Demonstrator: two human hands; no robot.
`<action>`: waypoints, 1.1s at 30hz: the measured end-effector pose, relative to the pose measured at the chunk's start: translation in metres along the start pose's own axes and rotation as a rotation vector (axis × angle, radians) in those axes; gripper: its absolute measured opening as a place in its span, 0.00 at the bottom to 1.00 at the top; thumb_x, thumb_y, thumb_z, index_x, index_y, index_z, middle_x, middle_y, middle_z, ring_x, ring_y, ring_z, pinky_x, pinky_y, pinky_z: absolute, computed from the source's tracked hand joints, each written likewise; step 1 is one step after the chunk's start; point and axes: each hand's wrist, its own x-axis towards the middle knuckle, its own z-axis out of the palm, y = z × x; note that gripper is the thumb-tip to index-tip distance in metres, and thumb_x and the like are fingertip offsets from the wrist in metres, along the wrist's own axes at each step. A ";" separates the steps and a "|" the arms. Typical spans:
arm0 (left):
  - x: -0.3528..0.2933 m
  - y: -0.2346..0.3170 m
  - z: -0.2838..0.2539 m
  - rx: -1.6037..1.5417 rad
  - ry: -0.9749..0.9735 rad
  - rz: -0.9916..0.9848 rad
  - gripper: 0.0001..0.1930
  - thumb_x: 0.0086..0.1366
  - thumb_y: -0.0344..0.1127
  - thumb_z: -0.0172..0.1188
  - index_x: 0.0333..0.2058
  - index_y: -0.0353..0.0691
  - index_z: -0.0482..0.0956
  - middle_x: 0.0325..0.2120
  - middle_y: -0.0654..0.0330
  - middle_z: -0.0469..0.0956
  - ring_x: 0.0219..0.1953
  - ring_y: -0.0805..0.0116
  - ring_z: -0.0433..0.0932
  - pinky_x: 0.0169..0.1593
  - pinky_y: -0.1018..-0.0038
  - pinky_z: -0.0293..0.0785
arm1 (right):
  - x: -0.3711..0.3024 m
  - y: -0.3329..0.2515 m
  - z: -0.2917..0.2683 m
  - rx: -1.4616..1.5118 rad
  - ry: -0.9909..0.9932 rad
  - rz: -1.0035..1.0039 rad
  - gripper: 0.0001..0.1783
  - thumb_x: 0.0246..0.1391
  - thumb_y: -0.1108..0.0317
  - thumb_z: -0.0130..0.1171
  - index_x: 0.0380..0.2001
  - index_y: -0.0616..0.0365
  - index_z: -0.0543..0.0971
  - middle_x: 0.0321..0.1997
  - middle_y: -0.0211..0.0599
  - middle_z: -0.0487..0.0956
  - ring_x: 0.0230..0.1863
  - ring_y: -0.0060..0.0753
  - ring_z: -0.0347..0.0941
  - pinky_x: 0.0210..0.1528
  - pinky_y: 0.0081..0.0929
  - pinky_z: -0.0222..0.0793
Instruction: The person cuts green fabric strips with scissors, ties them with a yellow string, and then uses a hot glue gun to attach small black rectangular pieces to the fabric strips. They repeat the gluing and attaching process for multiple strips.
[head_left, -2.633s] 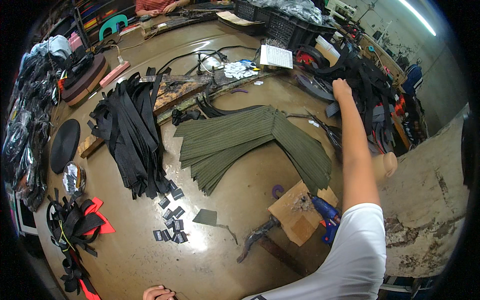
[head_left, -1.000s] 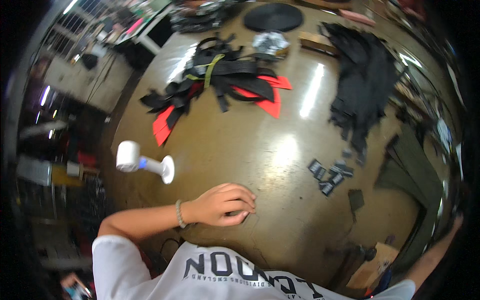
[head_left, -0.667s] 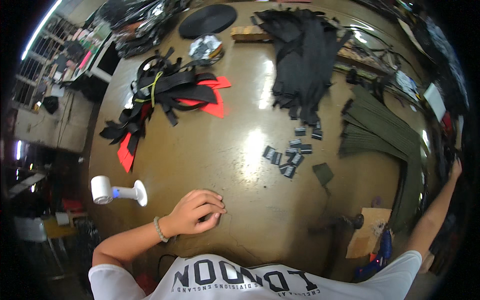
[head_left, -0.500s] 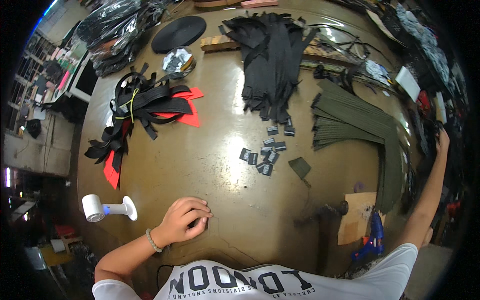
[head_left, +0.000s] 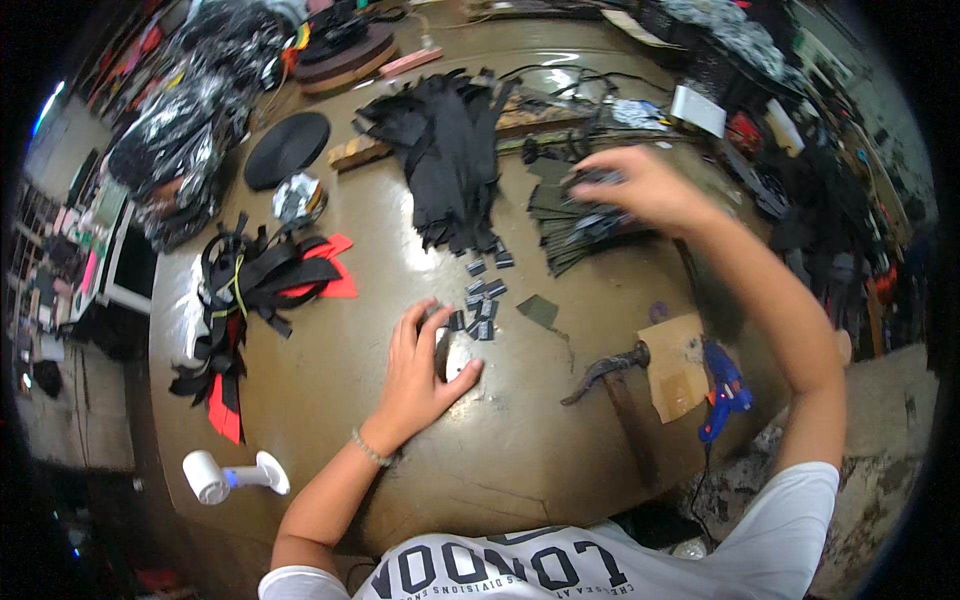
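My left hand (head_left: 408,385) lies on the table with thumb and fingers spread apart, holding nothing I can see. Its fingertips are beside a cluster of small dark printed labels (head_left: 484,308). Over the olive-green webbing straps (head_left: 560,235) hovers my right hand (head_left: 650,190), smeared by motion, fingers curled round something dark with a greyish part below it. Its kind is too blurred to make out. A small olive fabric piece (head_left: 538,311) with a loose thread rests right of the labels. Behind them lies a thick bundle of black straps (head_left: 440,160).
At left sit a tied bundle of black straps (head_left: 240,280) with red pieces and a white handheld device (head_left: 235,476). A hammer (head_left: 625,400), cardboard (head_left: 677,368) and blue glue gun (head_left: 725,392) are at right. A black webbing roll (head_left: 287,150) lies far left.
My right hand has come from the far right edge to above the olive straps, now with a dark thing in it. My left hand has moved forward to the labels and spread.
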 end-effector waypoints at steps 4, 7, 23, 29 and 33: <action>0.041 -0.004 0.023 -0.056 -0.017 0.097 0.61 0.42 0.57 0.75 0.66 0.35 0.49 0.64 0.40 0.52 0.66 0.43 0.54 0.67 0.54 0.53 | 0.012 -0.010 0.088 0.020 -0.178 -0.321 0.18 0.55 0.62 0.63 0.46 0.60 0.79 0.33 0.37 0.81 0.29 0.21 0.75 0.30 0.26 0.74; 0.052 -0.008 0.030 -0.090 -0.018 0.137 0.64 0.39 0.55 0.78 0.65 0.30 0.47 0.63 0.38 0.54 0.65 0.42 0.57 0.67 0.57 0.55 | 0.020 0.002 0.138 0.077 -0.209 -0.291 0.16 0.53 0.64 0.61 0.43 0.63 0.78 0.36 0.47 0.80 0.35 0.41 0.79 0.38 0.38 0.75; 0.056 0.002 0.025 0.069 -0.137 0.082 0.49 0.45 0.50 0.73 0.62 0.38 0.58 0.63 0.43 0.55 0.63 0.39 0.56 0.65 0.49 0.52 | -0.022 0.166 -0.176 0.343 0.302 0.312 0.10 0.52 0.74 0.64 0.34 0.73 0.81 0.34 0.44 0.82 0.33 0.28 0.80 0.40 0.21 0.80; 0.057 -0.001 0.027 0.100 -0.161 0.097 0.47 0.46 0.49 0.72 0.60 0.37 0.59 0.63 0.43 0.56 0.63 0.42 0.57 0.66 0.49 0.49 | -0.077 0.256 -0.229 -0.304 0.692 0.720 0.20 0.48 0.59 0.70 0.18 0.66 0.78 0.19 0.42 0.81 0.22 0.31 0.80 0.32 0.29 0.76; 0.057 -0.001 0.027 0.106 -0.155 0.095 0.45 0.46 0.49 0.71 0.60 0.37 0.61 0.63 0.43 0.56 0.63 0.41 0.57 0.66 0.48 0.49 | -0.073 0.269 -0.213 -0.605 0.641 0.723 0.15 0.48 0.62 0.67 0.29 0.67 0.80 0.27 0.52 0.82 0.32 0.49 0.82 0.41 0.39 0.77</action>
